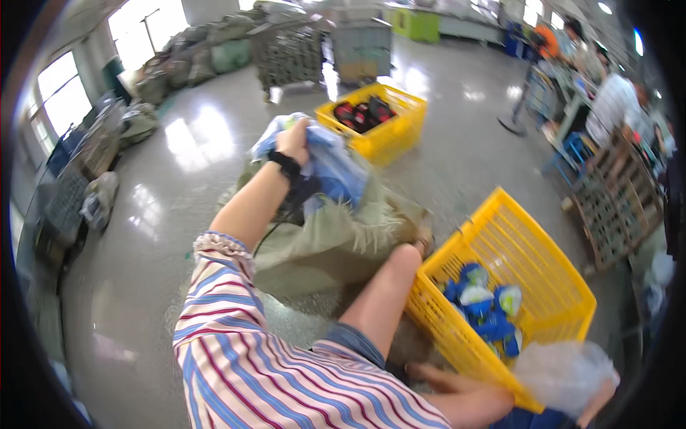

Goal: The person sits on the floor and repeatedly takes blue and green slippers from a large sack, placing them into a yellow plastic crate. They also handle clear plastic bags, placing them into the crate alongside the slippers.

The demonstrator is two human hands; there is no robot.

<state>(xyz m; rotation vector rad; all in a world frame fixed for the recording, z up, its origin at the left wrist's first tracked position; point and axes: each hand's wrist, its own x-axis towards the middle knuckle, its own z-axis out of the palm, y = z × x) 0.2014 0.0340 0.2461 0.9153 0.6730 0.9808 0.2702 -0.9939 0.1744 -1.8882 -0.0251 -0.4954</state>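
- Fingers of the left hand [294, 141] curl shut around the top of a blue and white plastic-wrapped bundle [330, 166], gripping it from above; the fingertips themselves are buried in the wrapping.
- Black band [286, 166] circles the left wrist, and the bare forearm runs down to a striped sleeve [236, 336] with a gathered cuff.
- Bundle sits at the mouth of a large, frayed green sack [336, 236] that slumps on the glossy grey floor [157, 236]; bundle and sack touch.
- Right hand [600, 400] shows at the lower right edge, mostly hidden behind a crumpled clear plastic bag [564, 372] that it holds; whether its fingers are spread or closed I cannot tell.
- Clear bag hangs just beside the near corner of a yellow slatted crate [550, 293].
- Inside that crate lie several small blue and white packets [482, 300], piled toward its nearer end.
- Bare knee [400, 261] of the person rises between the sack and the near crate, almost touching the crate's wall.
- Second yellow crate [389, 129] stands beyond the sack, holding dark red and black items [361, 113].
- Farther back, grey mesh carts [289, 53] and stuffed sacks [193, 61] line the wall under bright windows.
- At the right, other people stand at benches beside a wooden pallet [618, 193], well apart from the hands.
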